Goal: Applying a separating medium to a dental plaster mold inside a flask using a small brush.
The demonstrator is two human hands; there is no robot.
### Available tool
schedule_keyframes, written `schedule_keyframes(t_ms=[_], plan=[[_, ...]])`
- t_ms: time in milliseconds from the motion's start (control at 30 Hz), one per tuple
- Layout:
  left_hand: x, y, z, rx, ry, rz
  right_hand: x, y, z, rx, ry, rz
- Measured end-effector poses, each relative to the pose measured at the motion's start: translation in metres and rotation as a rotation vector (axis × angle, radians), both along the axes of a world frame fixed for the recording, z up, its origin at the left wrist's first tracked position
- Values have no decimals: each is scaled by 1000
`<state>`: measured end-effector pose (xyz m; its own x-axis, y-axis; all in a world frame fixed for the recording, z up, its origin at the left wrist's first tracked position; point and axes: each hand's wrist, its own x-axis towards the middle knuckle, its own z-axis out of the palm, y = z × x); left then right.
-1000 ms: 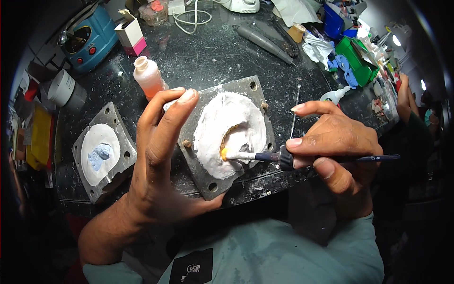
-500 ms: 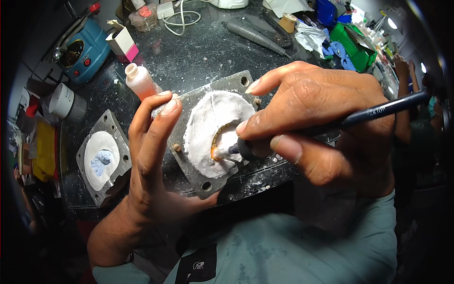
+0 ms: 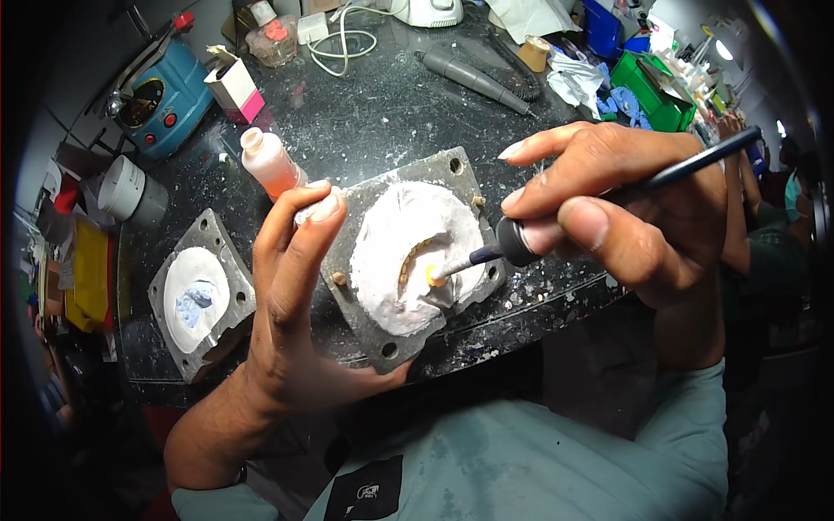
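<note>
The black table [image 3: 365, 113] fills most of my view, speckled with pale dust and crumbs. At its far left I see the blue machine [image 3: 169, 108] with red knobs, and at the far right the green bin [image 3: 650, 94] among clutter. The metal flask half [image 3: 369, 337], filled with white plaster [image 3: 380, 227], is raised and tilted at the near edge, in the middle of the scene. To its left a second flask half [image 3: 234, 273] rests apart, a light blue lump [image 3: 196, 302] on its plaster. My left hand [image 3: 287, 321] is clamped on the nearer piece, fingertips at its far left corner, thumb along the near edge. My right hand [image 3: 630, 195] comes in from the right, thumb and index finger pinched on the brush [image 3: 708, 158] at its black collar [image 3: 517, 241], the index fingertip just beside it. A dark grey handpiece [image 3: 473, 82] lies far off, and an open bottle [image 3: 274, 165] of pinkish-orange liquid stands just beyond my left fingertips. Within the plaster runs a curved row of teeth [image 3: 408, 258]. The yellow-orange brush tip [image 3: 435, 276] is inside that curve; from here I can't quite tell whether it touches the plaster.
</note>
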<state>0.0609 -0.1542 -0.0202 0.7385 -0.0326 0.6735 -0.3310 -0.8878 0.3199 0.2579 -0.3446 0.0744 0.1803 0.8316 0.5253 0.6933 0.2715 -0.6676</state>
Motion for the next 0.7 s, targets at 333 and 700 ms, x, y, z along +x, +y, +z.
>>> schedule_keyframes(t_ms=[333,700], plan=[[-2,-5,7,-128,-36,-35,-14,15,29,-231,-363,-10],[-11,-6,8,-109,40,-18,-33,26,45,-241,-398,137]])
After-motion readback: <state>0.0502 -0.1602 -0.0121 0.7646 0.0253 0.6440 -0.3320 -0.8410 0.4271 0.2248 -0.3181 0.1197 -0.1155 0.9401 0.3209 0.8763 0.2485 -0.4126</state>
